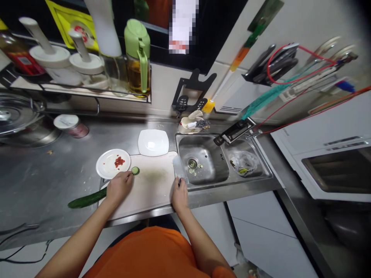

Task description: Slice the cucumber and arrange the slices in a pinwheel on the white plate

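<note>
My left hand [119, 188] is closed, its fingertips at a small cut piece of cucumber [135, 170] near the upper left of the white cutting board [153, 193]. My right hand [180, 194] is wrapped round the dark handle of a knife [181, 169], whose broad blade lies over the board's right edge by the sink. A long cucumber [87, 199] lies left of the board, its right end behind my left hand. Red pieces sit on a round white plate [106, 166] beyond my left hand. A square white plate [153, 142] stands behind the board.
To the right is a double sink [207, 154] with cucumber slices near its drain and a plastic bag [245, 162] in the far basin. A pot [26, 127] and a tin [71, 126] stand at the left. Bottles and jars fill a rack [87, 90] above.
</note>
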The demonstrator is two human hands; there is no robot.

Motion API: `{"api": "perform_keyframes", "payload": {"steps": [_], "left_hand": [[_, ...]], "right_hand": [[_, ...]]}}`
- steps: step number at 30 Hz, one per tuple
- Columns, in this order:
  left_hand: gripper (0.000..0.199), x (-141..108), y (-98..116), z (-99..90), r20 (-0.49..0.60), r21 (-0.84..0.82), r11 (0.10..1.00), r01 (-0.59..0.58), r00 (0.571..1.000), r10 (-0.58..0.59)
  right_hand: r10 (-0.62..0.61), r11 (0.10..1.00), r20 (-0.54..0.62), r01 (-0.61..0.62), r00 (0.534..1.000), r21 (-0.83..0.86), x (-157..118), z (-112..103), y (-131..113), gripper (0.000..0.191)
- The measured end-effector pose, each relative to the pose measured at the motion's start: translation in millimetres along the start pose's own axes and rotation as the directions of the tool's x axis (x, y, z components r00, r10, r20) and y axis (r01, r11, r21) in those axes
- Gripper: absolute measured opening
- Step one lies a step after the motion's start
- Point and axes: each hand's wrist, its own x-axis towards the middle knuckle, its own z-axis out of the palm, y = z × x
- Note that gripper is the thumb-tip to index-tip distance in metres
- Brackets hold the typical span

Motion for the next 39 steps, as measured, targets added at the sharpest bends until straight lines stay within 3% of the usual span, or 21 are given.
{"api": "perform_keyframes", "payload": {"steps": [10,18,21,25,27,30,34,39], "left_hand": [[0.031,6,-1,-1.4,-0.061,-0.049,0.998,-0.031,0.998,0.028],[0.037,52,22,2.7,-0.037,-0.058,0.995,0.085,0.995,-0.087],[0.041,80,35,6.6,-0.003,-0.039,0.989,0.144,0.99,-0.144],[0.038,115,52,15.4,0.092,0.069,0.968,0.242,0.965,-0.247],[0.037,127,57,20.4,0.128,0.088,0.959,0.269,0.952,-0.278],[0.036,137,58,26.5,0.158,0.06,0.953,0.296,0.94,-0.301],[0.038,142,55,29.1,0.157,0.03,0.938,0.345,0.925,-0.345],[0.035,136,59,22.0,0.144,0.002,0.933,0.36,0.923,-0.356]], "right_hand": [[-0.022,1.0,-0.06,0.021,0.998,-0.017,3,11,-3,0.058],[-0.045,0.999,-0.007,0.045,0.999,0.026,10,-3,2,0.054],[-0.078,0.994,-0.008,0.079,0.997,0.081,38,-20,1,0.044],[-0.147,0.954,0.016,0.138,0.989,0.267,113,-44,-13,0.03],[-0.078,0.925,0.073,0.045,0.994,0.378,152,-50,-23,0.028],[-0.057,0.911,0.113,0.005,0.992,0.412,194,-51,-35,0.03],[-0.055,0.895,0.129,-0.009,0.99,0.446,217,-43,-37,0.036],[-0.047,0.88,0.132,-0.022,0.99,0.474,213,-40,-30,0.039]]}}
